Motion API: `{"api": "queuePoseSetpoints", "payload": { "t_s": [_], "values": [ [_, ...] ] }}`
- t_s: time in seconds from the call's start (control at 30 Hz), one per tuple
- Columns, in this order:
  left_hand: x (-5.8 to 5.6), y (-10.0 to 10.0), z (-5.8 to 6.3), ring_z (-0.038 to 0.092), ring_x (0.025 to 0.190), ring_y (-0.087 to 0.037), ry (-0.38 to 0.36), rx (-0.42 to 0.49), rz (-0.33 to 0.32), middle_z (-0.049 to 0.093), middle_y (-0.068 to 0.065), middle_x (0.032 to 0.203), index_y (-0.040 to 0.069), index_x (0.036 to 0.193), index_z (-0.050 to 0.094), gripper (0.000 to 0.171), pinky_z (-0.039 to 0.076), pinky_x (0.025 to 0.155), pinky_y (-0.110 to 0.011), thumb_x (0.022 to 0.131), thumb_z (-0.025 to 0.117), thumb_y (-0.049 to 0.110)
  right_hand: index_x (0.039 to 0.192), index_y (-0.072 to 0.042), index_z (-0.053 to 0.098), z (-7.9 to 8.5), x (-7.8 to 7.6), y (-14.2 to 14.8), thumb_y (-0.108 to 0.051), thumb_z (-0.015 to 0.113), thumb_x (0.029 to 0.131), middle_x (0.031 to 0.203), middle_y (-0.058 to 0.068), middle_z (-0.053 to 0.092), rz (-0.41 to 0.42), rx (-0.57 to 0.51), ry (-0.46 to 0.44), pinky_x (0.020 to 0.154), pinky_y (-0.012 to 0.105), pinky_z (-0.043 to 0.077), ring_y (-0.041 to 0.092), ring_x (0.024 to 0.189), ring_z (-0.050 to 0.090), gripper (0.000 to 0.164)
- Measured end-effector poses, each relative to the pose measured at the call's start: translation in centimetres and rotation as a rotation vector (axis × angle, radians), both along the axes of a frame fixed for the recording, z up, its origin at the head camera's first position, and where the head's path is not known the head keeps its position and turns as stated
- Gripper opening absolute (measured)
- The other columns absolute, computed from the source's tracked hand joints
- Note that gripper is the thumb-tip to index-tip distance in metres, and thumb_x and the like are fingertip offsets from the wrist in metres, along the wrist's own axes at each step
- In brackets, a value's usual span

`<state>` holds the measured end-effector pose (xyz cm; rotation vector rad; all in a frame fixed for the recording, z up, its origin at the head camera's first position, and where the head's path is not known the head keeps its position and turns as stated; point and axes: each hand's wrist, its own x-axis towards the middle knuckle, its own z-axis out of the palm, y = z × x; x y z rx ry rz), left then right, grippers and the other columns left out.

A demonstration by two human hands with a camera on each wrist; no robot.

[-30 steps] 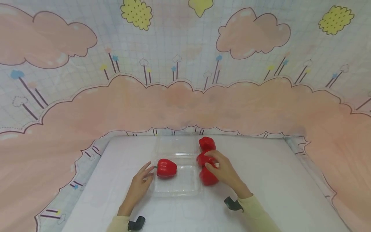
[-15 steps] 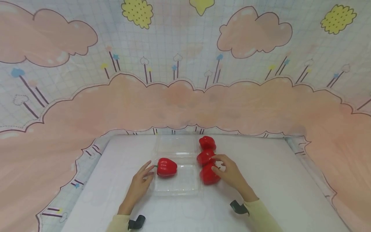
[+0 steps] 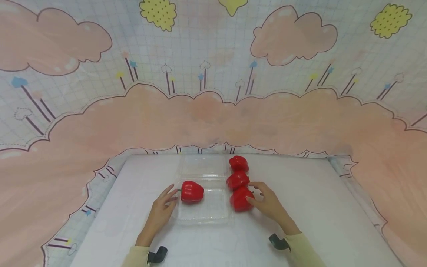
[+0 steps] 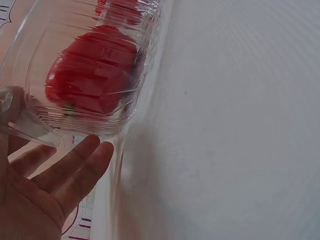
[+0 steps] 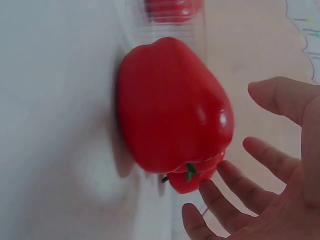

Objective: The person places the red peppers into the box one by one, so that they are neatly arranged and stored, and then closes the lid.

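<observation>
A red bell pepper (image 3: 192,192) with a green stem lies on its side in the left part of a clear plastic clamshell box (image 3: 217,208). My left hand (image 3: 160,211) is at the box's left wall, fingers extended; in the left wrist view they reach to the ribbed wall (image 4: 90,117). To the right of the box, three more red bell peppers stand in a row: a far one (image 3: 238,164), a middle one (image 3: 238,180) and a near one (image 3: 241,199). Beside the near pepper is my right hand (image 3: 271,203), fingers spread and holding nothing in the right wrist view.
The box's lid (image 3: 205,167) lies folded back behind it. All this is on a white tabletop (image 3: 300,193), with a cloud-patterned cloth (image 3: 213,122) rising behind. A dark wrist mount (image 3: 278,241) sits on the right wrist, and another (image 3: 157,255) on the left.
My right hand has drawn back to the right and slightly toward me, away from the middle pepper. The near pepper is uncovered more. My left hand and the box stay in place.
</observation>
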<state>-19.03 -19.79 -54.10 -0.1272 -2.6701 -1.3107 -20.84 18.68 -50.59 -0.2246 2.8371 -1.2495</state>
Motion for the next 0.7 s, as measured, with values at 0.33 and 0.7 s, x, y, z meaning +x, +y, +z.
{"api": "queuePoseSetpoints", "payload": {
  "t_s": [0.33, 0.7],
  "values": [
    [-0.1, 0.0, -0.1, 0.067, 0.115, -0.029, 0.002, 0.002, -0.002, 0.043, -0.011, 0.154, 0.005, 0.136, 0.057, 0.043, 0.057, 0.093, -0.045, 0.093, 0.057, 0.003, 0.145, -0.017, 0.042, -1.3, -0.1, 0.5, -0.031, 0.077, 0.082, 0.148, 0.012, 0.046, 0.004, -0.112, -0.119, 0.099, 0.050, 0.054, 0.038, 0.132, 0.050, 0.073],
    [0.0, -0.1, -0.2, 0.067, 0.114, -0.029, 0.017, 0.016, -0.006, 0.043, -0.011, 0.154, 0.004, 0.135, 0.058, 0.043, 0.057, 0.092, -0.044, 0.093, 0.057, 0.003, 0.150, -0.021, 0.036, -2.4, -0.5, 0.3, -0.039, 0.081, 0.077, 0.145, 0.014, 0.049, -0.039, -0.072, -0.200, 0.091, 0.051, 0.058, 0.037, 0.128, 0.052, 0.088]
  ]
}}
